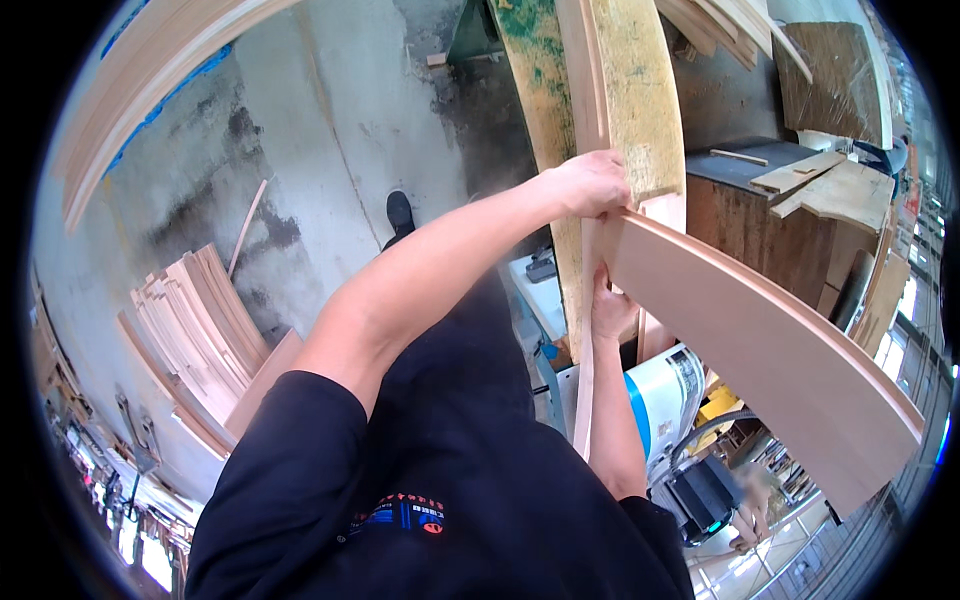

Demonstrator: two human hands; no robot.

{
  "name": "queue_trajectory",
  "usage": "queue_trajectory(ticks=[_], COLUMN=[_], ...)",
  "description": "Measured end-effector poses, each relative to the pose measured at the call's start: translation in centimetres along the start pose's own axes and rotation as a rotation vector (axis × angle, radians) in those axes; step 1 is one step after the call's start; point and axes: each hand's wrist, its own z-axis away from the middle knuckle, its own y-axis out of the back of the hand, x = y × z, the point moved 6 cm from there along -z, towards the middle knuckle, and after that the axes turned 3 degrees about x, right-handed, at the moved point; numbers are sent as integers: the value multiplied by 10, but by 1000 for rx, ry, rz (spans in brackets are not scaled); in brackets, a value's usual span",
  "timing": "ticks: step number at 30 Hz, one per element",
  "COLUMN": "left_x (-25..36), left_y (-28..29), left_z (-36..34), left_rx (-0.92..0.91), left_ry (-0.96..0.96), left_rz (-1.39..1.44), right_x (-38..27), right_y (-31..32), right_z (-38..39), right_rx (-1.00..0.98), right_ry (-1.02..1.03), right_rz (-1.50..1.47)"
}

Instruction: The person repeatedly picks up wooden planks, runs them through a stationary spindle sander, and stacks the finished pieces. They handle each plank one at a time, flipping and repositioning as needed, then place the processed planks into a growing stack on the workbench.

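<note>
Here we hold a pale wooden panel on edge against a thin wooden strip that runs down along its near end. Our left hand clamps over the top corner where panel and strip meet, fingers clenched on both, apparently to keep the two flush. Our right hand grips the strip lower down, fingers closed around it, pressing it to the panel's edge. The panel extends away to our right, above a blue-and-white drum. Behind the hands stands a yellow-green stained board, close enough to crowd the work. A stack of cut strips lies on the concrete floor to our left; what sits beneath the drum is too distorted to tell.
</note>
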Motion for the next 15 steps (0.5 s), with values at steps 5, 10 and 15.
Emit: queue_trajectory(ticks=[5, 10, 15], left_x=[-1, -1, 1], left_y=[-2, 0, 7], left_z=[-3, -4, -6], left_rx=[-37, -10, -6], left_ry=[15, -52, -31], left_rz=[-7, 29, 11], right_x=[2, 2, 7], right_y=[-1, 2, -2], right_z=[0, -1, -1], right_rx=[40, 41, -10], right_ry=[-18, -64, -46], right_rz=[-14, 2, 58])
